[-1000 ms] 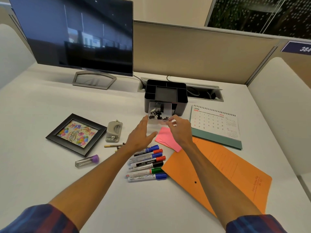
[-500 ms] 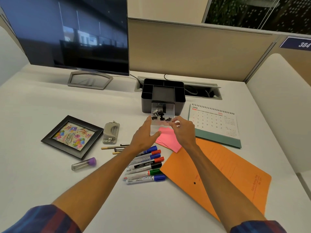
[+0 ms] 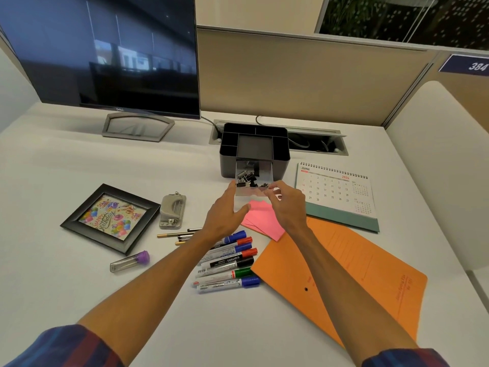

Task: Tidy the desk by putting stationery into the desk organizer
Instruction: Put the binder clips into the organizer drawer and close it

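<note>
The black desk organizer (image 3: 227, 144) stands mid-desk with its clear drawer (image 3: 250, 192) pulled out toward me, black binder clips (image 3: 246, 177) inside. My left hand (image 3: 223, 215) lies flat against the drawer's left side, fingers extended and thumb apart. My right hand (image 3: 287, 205) pinches the drawer's front right corner. Pink sticky notes (image 3: 260, 218) lie just under both hands. Several markers (image 3: 227, 263) lie in a row below my left wrist, with thin pens (image 3: 174, 235) to their left.
A hole punch (image 3: 172, 211), a framed picture (image 3: 111, 218) and a clear tube with a purple cap (image 3: 129, 262) lie at the left. An orange envelope (image 3: 357, 274) and a desk calendar (image 3: 336, 192) are at the right. A monitor (image 3: 105, 49) stands at the back left.
Both hands stay at the drawer front, and the drawer with its clips stays pulled out. My view has shifted slightly.
</note>
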A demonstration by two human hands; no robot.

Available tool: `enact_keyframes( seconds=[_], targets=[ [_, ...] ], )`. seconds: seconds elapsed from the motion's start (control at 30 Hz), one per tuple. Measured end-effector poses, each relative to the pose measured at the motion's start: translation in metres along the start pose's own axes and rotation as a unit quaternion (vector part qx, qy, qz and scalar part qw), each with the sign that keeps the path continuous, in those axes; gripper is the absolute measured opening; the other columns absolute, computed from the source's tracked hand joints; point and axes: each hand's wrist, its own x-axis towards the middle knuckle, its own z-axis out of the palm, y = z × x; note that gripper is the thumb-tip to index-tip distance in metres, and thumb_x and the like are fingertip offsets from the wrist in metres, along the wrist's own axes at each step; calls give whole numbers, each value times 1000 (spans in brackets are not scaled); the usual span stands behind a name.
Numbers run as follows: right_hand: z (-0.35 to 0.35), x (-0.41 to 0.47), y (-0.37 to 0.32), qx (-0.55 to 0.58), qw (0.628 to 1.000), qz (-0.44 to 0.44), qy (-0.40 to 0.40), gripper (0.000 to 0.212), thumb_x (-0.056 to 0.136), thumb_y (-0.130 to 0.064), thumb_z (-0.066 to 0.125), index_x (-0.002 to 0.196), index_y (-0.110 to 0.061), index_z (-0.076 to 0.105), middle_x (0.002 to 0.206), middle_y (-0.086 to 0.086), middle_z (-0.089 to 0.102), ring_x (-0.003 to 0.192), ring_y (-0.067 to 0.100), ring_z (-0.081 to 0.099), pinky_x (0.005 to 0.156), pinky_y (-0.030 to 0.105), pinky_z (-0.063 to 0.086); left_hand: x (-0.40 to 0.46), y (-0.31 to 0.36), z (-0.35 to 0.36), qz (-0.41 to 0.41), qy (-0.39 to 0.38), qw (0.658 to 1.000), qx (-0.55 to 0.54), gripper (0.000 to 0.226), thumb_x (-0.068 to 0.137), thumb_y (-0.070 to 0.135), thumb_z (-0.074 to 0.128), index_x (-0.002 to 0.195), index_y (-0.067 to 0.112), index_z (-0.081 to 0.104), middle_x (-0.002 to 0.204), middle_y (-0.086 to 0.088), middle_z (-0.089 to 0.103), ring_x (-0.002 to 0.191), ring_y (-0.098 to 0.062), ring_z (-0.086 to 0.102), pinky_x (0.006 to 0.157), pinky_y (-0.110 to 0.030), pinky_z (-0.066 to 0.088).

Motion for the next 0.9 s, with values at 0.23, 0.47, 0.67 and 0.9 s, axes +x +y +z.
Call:
enact_keyframes(
  seconds=[0.23,0.47,0.67,0.9],
  targets=[
    [3,-1,5,4,1000,-4,-1,16,91,-27,64,95,-13,70,89,1,74,83,14,69,71,31,56,2,-4,1,16,4,1000,3,77,93,48,53,155,23,14,156,0,33,138,-25,40,111,-48,37],
    [4,0,5,16,1000,-10,17,14,92,-27,63,93,-14,69,89,-1,73,83,11,68,71,29,56,7,-3,-2,30,9,999,17,77,95,41,54,155,21,10,158,-2,28,141,-25,35,111,-43,34],
    [8,15,4,12,1000,3,17,19,92,-27,64,105,-14,64,94,2,73,88,17,69,74,32,57,25,0,-4,19,15,998,61,73,96,37,54,155,22,13,157,-3,29,139,-27,37,110,-43,33],
    [9,43,-7,-33,999,30,-18,68,89,-26,68,147,-16,34,100,11,72,83,24,69,78,33,56,59,2,-15,25,99,993,58,49,96,23,56,141,13,39,122,-13,64,105,-32,64,90,-40,51]
  ],
)
